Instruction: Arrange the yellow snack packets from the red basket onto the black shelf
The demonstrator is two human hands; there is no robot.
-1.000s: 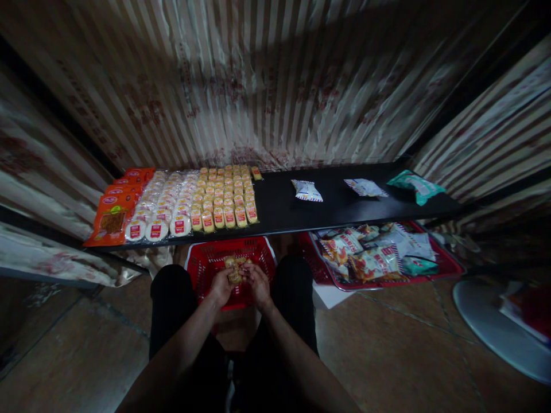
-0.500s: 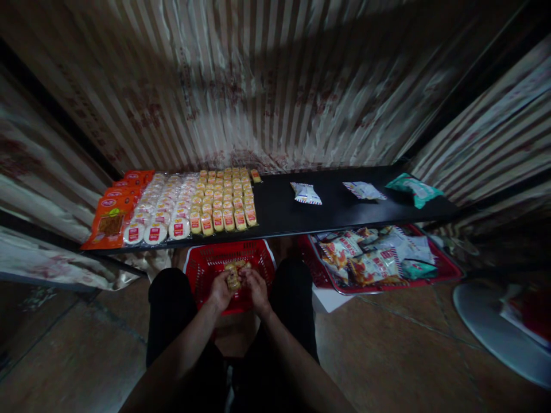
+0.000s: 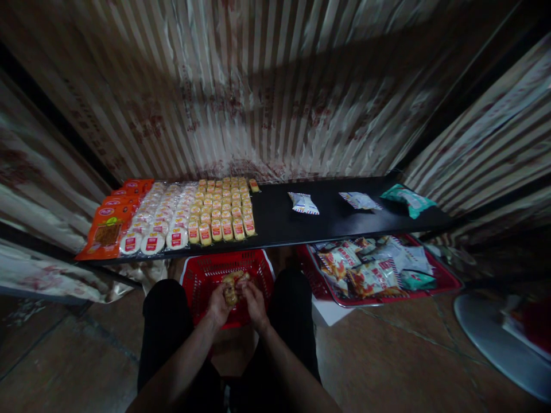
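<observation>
My left hand (image 3: 219,303) and my right hand (image 3: 253,299) are both closed on small yellow wrapped cakes (image 3: 231,291), held over a red plastic basket (image 3: 202,275) between my knees. Fingers cover part of the cakes, and their exact number is unclear. Ahead, on a black shelf (image 3: 273,215), stand rows of matching yellow wrapped cakes (image 3: 221,212) with red labels. Left of them run rows of round white wrapped cakes (image 3: 152,241). Orange packets (image 3: 107,223) lie at the shelf's left end.
Two white packets (image 3: 303,202) (image 3: 360,200) and a green packet (image 3: 408,199) lie on the shelf's right part. Under it, a second red basket (image 3: 447,281) holds several snack bags. A round grey stool-like surface (image 3: 482,338) stands at right. Striped curtains surround the shelf.
The camera has tilted slightly, so the shelf sits lower in view. Both hands stay together over the basket, with the cakes turned a little between my fingers.
</observation>
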